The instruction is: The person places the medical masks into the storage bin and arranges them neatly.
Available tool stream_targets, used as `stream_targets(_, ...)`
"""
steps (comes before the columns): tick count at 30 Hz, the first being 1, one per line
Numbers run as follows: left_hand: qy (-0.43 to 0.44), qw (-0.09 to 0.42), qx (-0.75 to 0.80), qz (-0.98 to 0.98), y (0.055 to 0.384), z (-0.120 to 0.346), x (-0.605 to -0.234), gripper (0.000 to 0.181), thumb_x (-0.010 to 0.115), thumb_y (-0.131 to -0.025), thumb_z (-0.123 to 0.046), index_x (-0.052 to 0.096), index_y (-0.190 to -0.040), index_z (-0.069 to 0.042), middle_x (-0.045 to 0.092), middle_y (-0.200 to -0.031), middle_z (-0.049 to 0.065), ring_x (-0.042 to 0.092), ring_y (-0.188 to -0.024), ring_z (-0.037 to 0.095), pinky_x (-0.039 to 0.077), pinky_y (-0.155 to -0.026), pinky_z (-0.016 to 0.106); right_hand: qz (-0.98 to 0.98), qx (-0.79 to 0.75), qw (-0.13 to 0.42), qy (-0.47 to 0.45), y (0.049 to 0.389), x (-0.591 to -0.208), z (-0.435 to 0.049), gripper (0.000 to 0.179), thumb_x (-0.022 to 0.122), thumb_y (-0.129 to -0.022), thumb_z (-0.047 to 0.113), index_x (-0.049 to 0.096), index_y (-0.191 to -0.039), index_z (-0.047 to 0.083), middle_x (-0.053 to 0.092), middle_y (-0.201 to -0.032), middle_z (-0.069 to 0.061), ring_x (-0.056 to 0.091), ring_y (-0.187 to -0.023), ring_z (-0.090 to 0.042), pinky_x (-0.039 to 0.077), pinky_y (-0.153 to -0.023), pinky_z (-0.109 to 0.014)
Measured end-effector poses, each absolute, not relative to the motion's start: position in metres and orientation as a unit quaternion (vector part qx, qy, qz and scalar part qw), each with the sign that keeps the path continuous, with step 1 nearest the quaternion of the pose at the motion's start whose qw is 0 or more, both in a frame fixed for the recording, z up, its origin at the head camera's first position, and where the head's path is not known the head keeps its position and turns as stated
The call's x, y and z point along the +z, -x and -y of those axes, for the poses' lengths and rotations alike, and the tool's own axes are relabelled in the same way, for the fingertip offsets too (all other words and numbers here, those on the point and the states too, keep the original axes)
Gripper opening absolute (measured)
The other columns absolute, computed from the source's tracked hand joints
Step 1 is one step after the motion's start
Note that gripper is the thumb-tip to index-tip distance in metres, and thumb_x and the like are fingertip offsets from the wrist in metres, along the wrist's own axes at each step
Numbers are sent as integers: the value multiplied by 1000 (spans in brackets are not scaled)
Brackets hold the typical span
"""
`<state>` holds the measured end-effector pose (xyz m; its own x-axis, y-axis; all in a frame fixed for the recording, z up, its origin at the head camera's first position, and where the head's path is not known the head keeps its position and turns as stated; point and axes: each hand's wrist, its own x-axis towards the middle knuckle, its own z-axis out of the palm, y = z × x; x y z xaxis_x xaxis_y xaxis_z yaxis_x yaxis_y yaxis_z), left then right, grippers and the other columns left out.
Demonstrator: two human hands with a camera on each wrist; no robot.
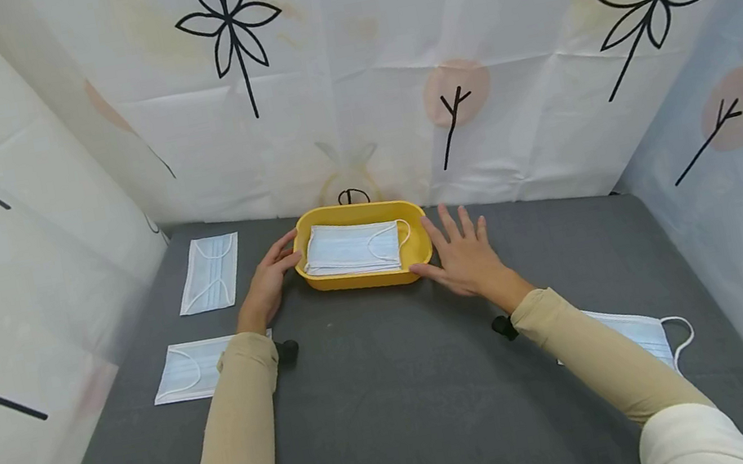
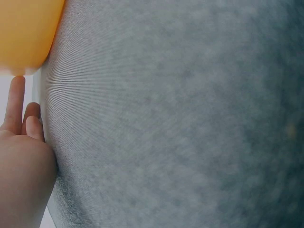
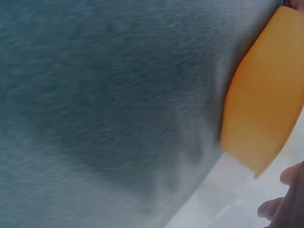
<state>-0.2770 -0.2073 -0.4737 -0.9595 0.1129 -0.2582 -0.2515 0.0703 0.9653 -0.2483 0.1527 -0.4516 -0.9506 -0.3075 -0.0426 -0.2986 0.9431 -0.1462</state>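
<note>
A yellow plastic basket (image 1: 369,282) stands at the back of the grey table, with a small stack of light blue face masks (image 1: 350,248) lying inside it. At its left end is my left hand (image 1: 266,284), fingers against the rim. In the left wrist view, a straight finger (image 2: 15,102) reaches up to the yellow wall. My right hand (image 1: 463,259) is spread beside the right end, its thumb at the basket's near right corner. The right wrist view has the basket's side (image 3: 261,95) and a few fingers below it.
One face mask (image 1: 210,274) lies flat at the back left. Another face mask (image 1: 195,371) is nearer, partly covered by my left forearm. A third face mask (image 1: 639,334) sits at the right, partly under my right forearm. A patterned white cloth (image 1: 354,135) hangs behind the table (image 1: 403,409).
</note>
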Motion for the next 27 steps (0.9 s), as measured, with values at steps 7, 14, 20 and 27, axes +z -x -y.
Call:
stream_targets(7,48,134,681,-719,277,206,-473,59,55,-105,-21,35,-160,-23,33,-165,16,21,-156,32,4,-130,54,-988,-70,39,129,242,-455,-175,97,39,-95,77,6,-166,19,-3,-172,-20,-2,-156,-52,1,-121,-74)
stream_targets(14,54,133,682,-718,277,207,-474,58,56,-105,-21,37,-159,-24,34,-165,15,23,-155,31,5,-130,52,-991,-84,51,95,239,-460,-198,97,35,-96,78,3,-166,20,-6,-172,-20,-4,-156,-52,-2,-121,-73)
stream_targets(20,51,129,681,-719,278,207,-474,59,56,-104,-21,36,-160,-23,33,-165,16,22,-156,31,6,-130,52,-992,-94,38,80,233,-465,-216,99,36,-95,79,8,-166,16,0,-171,-24,0,-155,-55,-1,-120,-76)
stream_targets(27,48,131,684,-716,277,206,-474,59,56,-105,-21,36,-160,-22,35,-163,18,23,-155,32,5,-130,53,-993,-92,38,68,226,-470,-234,99,38,-95,78,10,-166,14,1,-171,-25,2,-154,-56,1,-119,-77)
